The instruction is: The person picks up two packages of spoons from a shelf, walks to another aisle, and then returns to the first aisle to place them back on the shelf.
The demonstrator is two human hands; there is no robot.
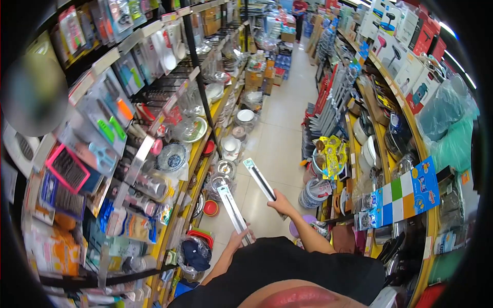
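My left hand (238, 240) is closed around the lower end of a long narrow package (232, 210). The package has a white card with a light blue-green top and a slim dark item inside, whose kind I cannot make out. In my right hand (280, 202) is a similar long narrow package (259, 179), gripped near its bottom end, with a dark stick-like item along its white card. Both packages point up and away from me, tilted to the left, side by side and apart. Small print on them is too blurred to read.
Shelves line both sides of an aisle with a tiled floor (277, 133). Carded knives (110, 120) and scissors (102, 156) hang at left. Bowls (172, 156) and a red tray (200, 237) sit lower. At right stand boxes (418, 84) and pans (370, 151). A person (299, 13) stands far off.
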